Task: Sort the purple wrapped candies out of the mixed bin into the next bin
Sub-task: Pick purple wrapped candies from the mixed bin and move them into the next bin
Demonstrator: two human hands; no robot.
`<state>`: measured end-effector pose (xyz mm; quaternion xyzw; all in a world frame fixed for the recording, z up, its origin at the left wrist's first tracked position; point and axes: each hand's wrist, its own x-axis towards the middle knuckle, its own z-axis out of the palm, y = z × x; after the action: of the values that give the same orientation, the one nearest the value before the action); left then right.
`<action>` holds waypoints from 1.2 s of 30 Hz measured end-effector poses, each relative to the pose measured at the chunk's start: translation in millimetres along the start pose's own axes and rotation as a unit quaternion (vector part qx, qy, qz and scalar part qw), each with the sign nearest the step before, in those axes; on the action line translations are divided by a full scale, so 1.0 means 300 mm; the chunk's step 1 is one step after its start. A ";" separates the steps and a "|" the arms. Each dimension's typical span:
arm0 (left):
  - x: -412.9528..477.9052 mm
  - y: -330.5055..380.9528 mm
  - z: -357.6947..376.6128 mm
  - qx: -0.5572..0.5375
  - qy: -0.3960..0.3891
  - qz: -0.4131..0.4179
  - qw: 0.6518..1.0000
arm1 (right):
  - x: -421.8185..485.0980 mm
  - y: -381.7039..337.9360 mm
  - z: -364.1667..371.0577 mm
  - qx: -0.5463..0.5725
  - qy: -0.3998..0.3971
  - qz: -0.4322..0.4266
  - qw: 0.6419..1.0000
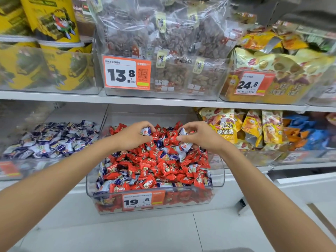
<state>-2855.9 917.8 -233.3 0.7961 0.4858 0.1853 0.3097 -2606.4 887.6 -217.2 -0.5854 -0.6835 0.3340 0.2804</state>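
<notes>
Left hand (133,136), right hand (201,138) around purple candies (146,131).

open-topped mixed bin (219,176), shelf (163,102) overhead (low headroom), left bin (45,165) open too

The left forearm (63,171) and the right forearm (263,186) are being shown bare along their whole visible length. The left hand (133,136) and the right hand (202,137) are being seen uncovered too.

Bright, even light leaves only soft shadows, with glare on the clear bags (154,33), the shelf edge (163,102) bowed by the wide lens, and blurred corners.
</notes>
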 end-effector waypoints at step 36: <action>-0.006 -0.033 0.003 -0.137 -0.029 -0.063 0.988 | 0.019 0.028 0.069 -0.242 -0.099 0.010 0.965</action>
<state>-2862.8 919.3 -240.7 0.7188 0.4959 0.2067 0.4412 -2618.2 891.3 -236.5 -0.6063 -0.7625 0.2180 0.0583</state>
